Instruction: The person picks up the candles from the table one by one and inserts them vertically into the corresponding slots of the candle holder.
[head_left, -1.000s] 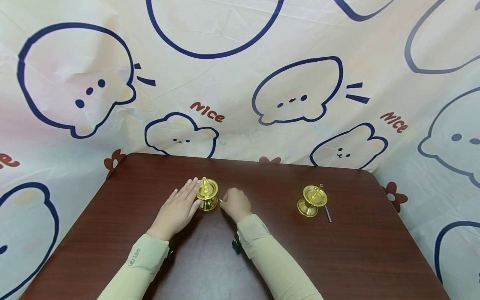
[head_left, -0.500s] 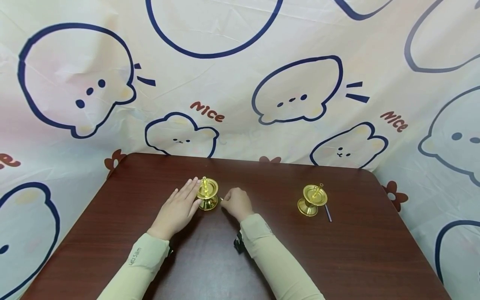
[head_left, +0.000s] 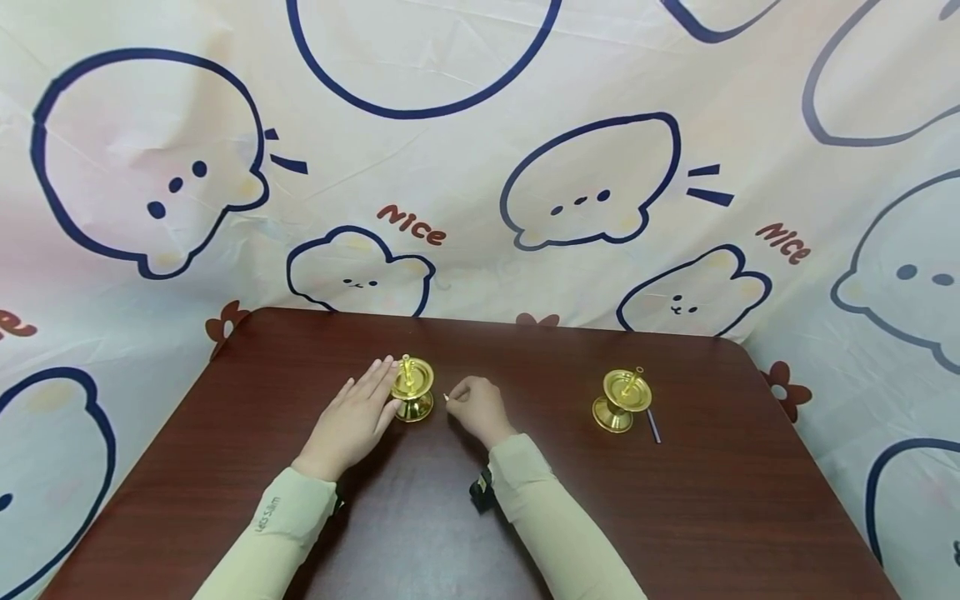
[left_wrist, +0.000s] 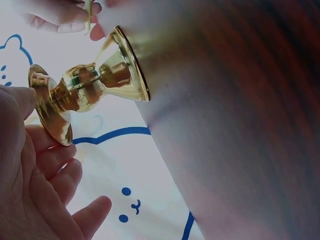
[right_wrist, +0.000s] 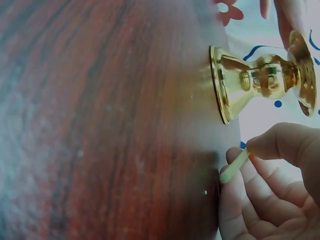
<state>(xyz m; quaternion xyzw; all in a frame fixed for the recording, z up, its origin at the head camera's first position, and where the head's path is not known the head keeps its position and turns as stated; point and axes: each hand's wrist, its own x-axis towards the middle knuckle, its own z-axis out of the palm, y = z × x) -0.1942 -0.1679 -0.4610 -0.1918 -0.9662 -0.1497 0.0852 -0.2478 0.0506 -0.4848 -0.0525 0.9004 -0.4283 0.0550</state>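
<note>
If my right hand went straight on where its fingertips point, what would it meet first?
Probably the gold pedestal dish by your left hand; the right hand points toward it in the head view, though depth is unclear.

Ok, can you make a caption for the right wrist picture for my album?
The right hand pinches a pale stick near a shiny gold stand on the table.

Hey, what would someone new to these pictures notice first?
Probably the shiny gold pedestal dish between the hands, with the left hand at its rim, and its twin farther right on the dark table. Next, the small pale stick pinched in the right hand, then the big cartoon faces on the backdrop behind.
</note>
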